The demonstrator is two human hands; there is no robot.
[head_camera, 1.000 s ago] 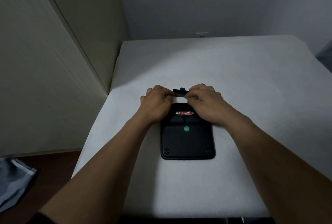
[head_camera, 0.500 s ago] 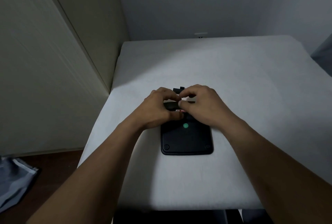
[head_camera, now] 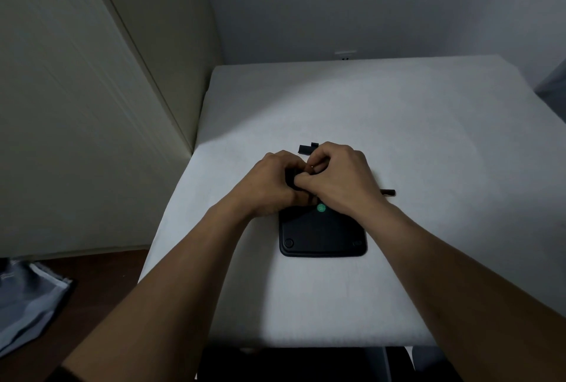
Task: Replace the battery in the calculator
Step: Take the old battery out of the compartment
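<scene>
The black calculator [head_camera: 323, 234] lies face down on the white table [head_camera: 428, 142], a green round sticker [head_camera: 320, 207] on its back. Both hands cover its far end, where the battery compartment is. My left hand [head_camera: 272, 182] curls around the calculator's far left corner. My right hand [head_camera: 341, 175] has its fingers closed, and a small metallic glint, apparently the battery's end [head_camera: 311, 167], shows between them. The rest of the battery is hidden. The black battery cover [head_camera: 306, 149] lies loose on the table just beyond my hands.
A thin dark stick-like object [head_camera: 387, 192] lies on the table to the right of my right wrist. A pale wall panel [head_camera: 92, 106] stands close on the left. Grey cloth [head_camera: 27, 302] lies on the brown floor at the lower left.
The cover that both hands held a second ago now lies on the table. Both hands have come down over the battery compartment, hiding the red battery.
</scene>
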